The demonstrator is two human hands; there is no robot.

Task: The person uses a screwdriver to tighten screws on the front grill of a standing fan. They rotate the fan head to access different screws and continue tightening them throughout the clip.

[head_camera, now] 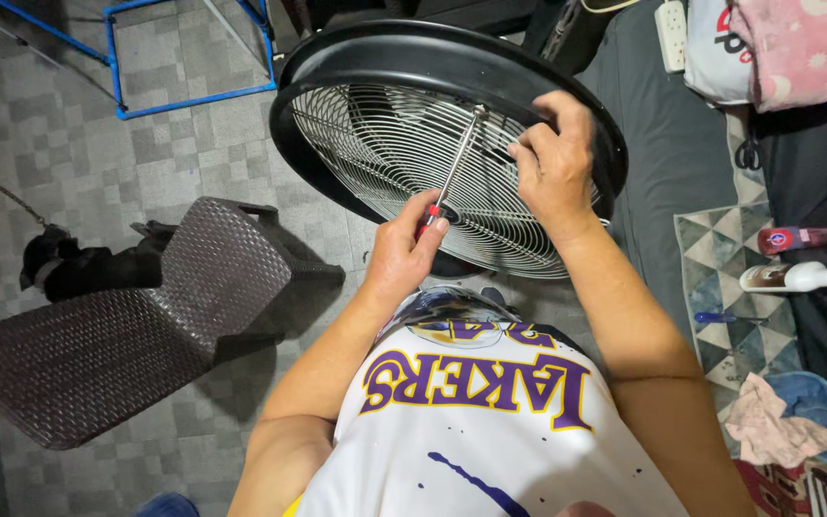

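Note:
A large round fan with a black rim point(385, 43) and a silver wire grille point(385, 153) stands tilted in front of me. My left hand point(402, 251) grips the red handle of a long screwdriver point(454, 170) whose metal shaft runs up to the grille near the rim. Against the grille's upper right part, my right hand point(552, 158) rests with its fingers curled on the wires by the screwdriver tip.
A dark woven plastic chair point(126, 335) lies tipped on the tiled floor at left, with a black dog point(74, 268) behind it. A blue metal frame point(189, 57) stands at the back. At right are a patterned mat point(720, 258), bottles point(806, 237), cloths point(777, 421) and a small blue screwdriver point(725, 317).

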